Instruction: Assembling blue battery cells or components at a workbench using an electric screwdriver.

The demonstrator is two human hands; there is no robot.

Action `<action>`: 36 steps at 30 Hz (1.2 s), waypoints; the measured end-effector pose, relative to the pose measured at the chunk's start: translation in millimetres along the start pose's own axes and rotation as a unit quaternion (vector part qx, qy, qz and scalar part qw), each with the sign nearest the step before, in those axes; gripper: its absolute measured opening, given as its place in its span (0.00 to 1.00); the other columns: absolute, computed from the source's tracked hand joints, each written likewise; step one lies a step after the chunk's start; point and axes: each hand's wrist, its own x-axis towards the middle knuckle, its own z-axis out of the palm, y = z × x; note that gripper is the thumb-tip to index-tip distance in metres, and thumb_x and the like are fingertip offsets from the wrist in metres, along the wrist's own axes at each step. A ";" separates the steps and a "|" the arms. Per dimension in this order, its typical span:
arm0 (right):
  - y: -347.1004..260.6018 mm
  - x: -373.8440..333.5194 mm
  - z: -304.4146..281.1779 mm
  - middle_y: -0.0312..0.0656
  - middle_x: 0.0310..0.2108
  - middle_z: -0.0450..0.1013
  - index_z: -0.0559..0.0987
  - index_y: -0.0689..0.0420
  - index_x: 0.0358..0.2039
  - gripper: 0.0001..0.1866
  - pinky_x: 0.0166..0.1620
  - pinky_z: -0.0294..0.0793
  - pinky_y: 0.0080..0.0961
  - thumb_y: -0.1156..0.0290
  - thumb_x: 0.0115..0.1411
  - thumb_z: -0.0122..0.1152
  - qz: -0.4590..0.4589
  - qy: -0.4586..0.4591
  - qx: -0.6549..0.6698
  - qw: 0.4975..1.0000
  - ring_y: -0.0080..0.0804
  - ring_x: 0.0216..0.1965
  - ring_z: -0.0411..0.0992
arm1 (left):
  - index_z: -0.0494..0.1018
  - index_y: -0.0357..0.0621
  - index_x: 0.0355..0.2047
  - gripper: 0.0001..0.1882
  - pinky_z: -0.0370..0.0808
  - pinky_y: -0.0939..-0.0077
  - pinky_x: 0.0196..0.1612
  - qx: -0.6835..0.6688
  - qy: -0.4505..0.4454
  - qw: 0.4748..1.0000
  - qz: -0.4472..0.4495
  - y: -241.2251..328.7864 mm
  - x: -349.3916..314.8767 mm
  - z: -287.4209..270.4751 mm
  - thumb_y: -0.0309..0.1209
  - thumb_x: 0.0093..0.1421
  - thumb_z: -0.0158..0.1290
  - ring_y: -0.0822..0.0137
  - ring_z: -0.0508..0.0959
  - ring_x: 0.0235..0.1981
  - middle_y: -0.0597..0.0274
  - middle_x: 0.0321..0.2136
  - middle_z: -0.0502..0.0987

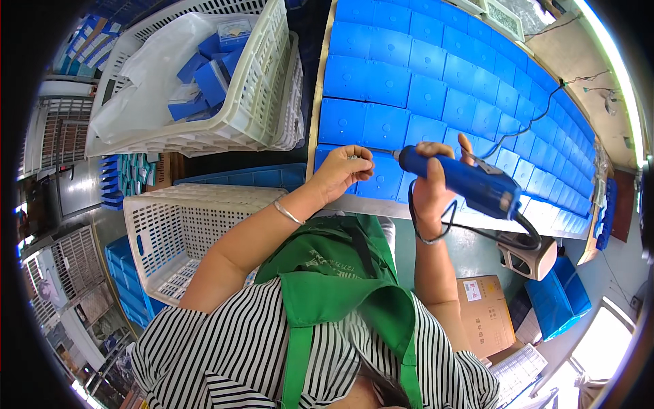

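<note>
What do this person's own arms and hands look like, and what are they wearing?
Both forearms are bare. The left hand has a thin silver bangle at its wrist. The right hand has a thin dark band at its wrist. Short black-and-white striped sleeves sit under a green apron.

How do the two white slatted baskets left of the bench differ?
The upper basket holds a clear plastic bag and blue boxes; the lower basket looks empty where visible. The upper basket sits tilted on another crate; the lower basket sits lower, partly hidden by the left forearm. Both are white perforated plastic.
</note>
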 end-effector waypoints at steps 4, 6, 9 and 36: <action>-18.2 -4.0 -5.9 0.42 0.28 0.68 0.52 0.59 0.56 0.34 0.49 0.63 0.40 0.68 0.52 0.58 -0.007 -0.007 0.043 0.999 0.33 0.34 0.67 | 0.71 0.40 0.30 0.09 0.71 0.82 0.27 -0.005 -0.004 1.000 -0.022 2.4 11.9 16.0 0.33 0.56 0.54 0.72 0.74 0.25 0.63 0.24 0.74; -23.3 -3.3 -11.0 0.42 0.28 0.68 0.52 0.59 0.56 0.35 0.50 0.63 0.40 0.67 0.52 0.59 -0.004 0.002 0.050 0.999 0.33 0.34 0.67 | 0.71 0.40 0.28 0.10 0.71 0.82 0.26 0.004 -0.023 0.999 -0.033 -0.9 18.3 23.3 0.34 0.56 0.55 0.72 0.74 0.24 0.63 0.23 0.74; -27.2 -3.8 -21.5 0.42 0.28 0.67 0.52 0.58 0.56 0.35 0.50 0.62 0.40 0.67 0.52 0.59 -0.007 0.010 0.026 1.000 0.33 0.34 0.67 | 0.71 0.41 0.26 0.12 0.69 0.83 0.24 0.042 -0.054 0.997 -0.045 -7.0 28.5 30.8 0.38 0.58 0.53 0.74 0.72 0.22 0.65 0.22 0.73; 20.7 14.9 -75.2 0.41 0.30 0.70 0.52 0.64 0.53 0.33 0.52 0.62 0.35 0.77 0.49 0.57 -0.040 0.050 -0.194 0.979 0.30 0.36 0.69 | 0.66 0.40 0.37 0.07 0.74 0.76 0.33 0.040 -0.064 0.990 -0.120 -3.5 38.9 50.8 0.29 0.62 0.40 0.64 0.77 0.33 0.52 0.32 0.75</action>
